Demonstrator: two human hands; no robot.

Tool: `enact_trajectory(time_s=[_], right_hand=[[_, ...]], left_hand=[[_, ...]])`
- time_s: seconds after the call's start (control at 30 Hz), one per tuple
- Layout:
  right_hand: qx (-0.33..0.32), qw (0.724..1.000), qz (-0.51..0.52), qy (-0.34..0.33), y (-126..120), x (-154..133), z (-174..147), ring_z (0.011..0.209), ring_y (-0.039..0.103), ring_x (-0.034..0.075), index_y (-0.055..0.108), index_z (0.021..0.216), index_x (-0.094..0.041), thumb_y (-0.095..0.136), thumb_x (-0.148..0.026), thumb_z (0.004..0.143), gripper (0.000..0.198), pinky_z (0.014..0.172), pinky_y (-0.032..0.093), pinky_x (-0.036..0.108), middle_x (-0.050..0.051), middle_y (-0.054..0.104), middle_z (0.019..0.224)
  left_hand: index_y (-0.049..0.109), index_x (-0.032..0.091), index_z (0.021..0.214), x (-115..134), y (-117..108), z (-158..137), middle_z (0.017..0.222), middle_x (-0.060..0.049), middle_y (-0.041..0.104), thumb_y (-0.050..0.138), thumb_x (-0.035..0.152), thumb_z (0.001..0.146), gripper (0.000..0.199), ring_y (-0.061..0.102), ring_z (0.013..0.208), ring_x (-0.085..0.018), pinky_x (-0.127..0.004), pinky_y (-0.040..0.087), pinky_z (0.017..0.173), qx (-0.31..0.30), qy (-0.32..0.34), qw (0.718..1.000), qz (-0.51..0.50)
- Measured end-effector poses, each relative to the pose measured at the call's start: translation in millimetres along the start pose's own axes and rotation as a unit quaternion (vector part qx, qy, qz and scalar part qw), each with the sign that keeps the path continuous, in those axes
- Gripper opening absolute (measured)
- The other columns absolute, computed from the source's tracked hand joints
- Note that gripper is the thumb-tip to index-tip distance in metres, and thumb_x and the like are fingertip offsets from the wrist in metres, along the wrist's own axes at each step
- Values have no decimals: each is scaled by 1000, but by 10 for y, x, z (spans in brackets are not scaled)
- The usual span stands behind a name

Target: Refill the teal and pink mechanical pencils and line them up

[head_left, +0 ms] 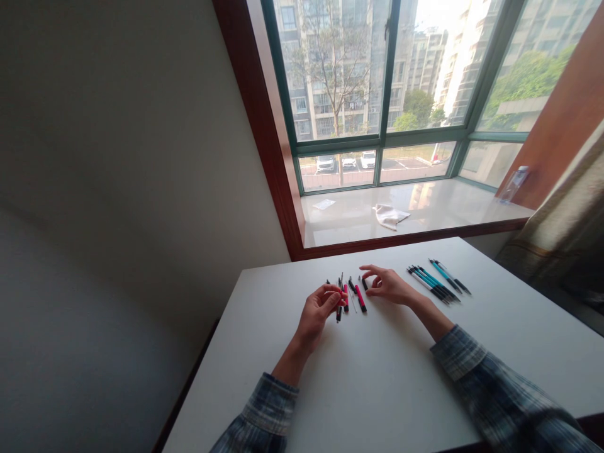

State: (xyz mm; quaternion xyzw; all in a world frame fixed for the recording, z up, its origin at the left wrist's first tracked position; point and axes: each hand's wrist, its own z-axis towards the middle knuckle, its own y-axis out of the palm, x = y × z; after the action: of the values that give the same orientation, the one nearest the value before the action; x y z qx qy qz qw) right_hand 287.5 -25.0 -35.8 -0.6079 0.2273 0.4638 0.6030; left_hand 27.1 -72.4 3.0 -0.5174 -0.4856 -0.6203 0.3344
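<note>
My left hand [315, 313] is closed in a pinch above the white table, with a small pink pen part [341, 296] at its fingertips. Beneath and just beyond those fingers lie several black pen parts [338, 314] and a pink pen barrel [346, 298], partly covered by the hand. Another pink barrel with a black end [360, 299] rests between my two hands. My right hand [387, 286] has its thumb and fingers apart beside a short black piece [364, 284]; I see nothing held in it.
To the right, several teal and black pens [430, 284] lie side by side, with a smaller group of pens [449, 275] past them. A white cloth [391, 216] and a paper piece [324, 204] are on the windowsill, where a clear bottle [514, 184] stands. A wall rises on the left.
</note>
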Motion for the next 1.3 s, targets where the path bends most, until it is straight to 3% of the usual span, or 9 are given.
enact_trajectory(time_s=[0.3, 0.47, 0.7, 0.9, 1.07, 1.3], right_hand=[[22, 1000, 15, 7, -36, -60, -4, 80, 70, 18, 59, 140, -26, 82, -34, 72, 72, 74, 61, 36, 9, 73, 119], [54, 996, 62, -23, 55, -377, -34, 81, 71, 21, 76, 109, -19, 76, -48, 83, 39, 76, 58, 36, 8, 77, 94], [3, 979, 193, -60, 407, -741, -129, 76, 70, 21, 78, 90, -16, 74, -52, 85, 36, 66, 53, 30, 6, 76, 83], [8, 973, 226, -56, 376, -767, -146, 76, 69, 20, 78, 91, -17, 76, -49, 84, 34, 68, 54, 31, 6, 76, 84], [-13, 973, 229, -35, 409, -789, -158, 66, 66, 17, 73, 85, -15, 77, -54, 82, 39, 54, 49, 26, 5, 73, 75], [21, 960, 277, -28, 420, -775, -140, 72, 65, 17, 70, 81, -16, 79, -50, 80, 35, 65, 52, 29, 3, 70, 80]], left_hand=[[69, 15, 96, 6, 3, -6, 94, -9, 74, 82, 38, 80, 30, 68, 83, -19, -34, 53, 82, 2, -5, 1000, 2], [68, 17, 92, 6, 12, -5, 92, -6, 73, 82, 37, 80, 27, 67, 80, -17, -31, 53, 79, 4, -6, 1000, -12], [71, 17, 95, -19, 13, -10, 91, -8, 74, 78, 42, 82, 29, 68, 83, -19, -32, 52, 80, -29, 26, 998, 41], [71, 17, 93, -1, 28, -12, 86, -6, 73, 78, 43, 83, 29, 66, 79, -18, -31, 51, 76, -23, 38, 997, 68], [70, 17, 92, 6, 33, -10, 86, -6, 73, 78, 45, 82, 30, 65, 78, -18, -30, 50, 75, -25, 42, 996, 77], [68, 18, 93, -11, 30, -3, 84, -4, 70, 77, 40, 83, 26, 63, 77, -17, -29, 48, 73, -32, 37, 995, 82]])
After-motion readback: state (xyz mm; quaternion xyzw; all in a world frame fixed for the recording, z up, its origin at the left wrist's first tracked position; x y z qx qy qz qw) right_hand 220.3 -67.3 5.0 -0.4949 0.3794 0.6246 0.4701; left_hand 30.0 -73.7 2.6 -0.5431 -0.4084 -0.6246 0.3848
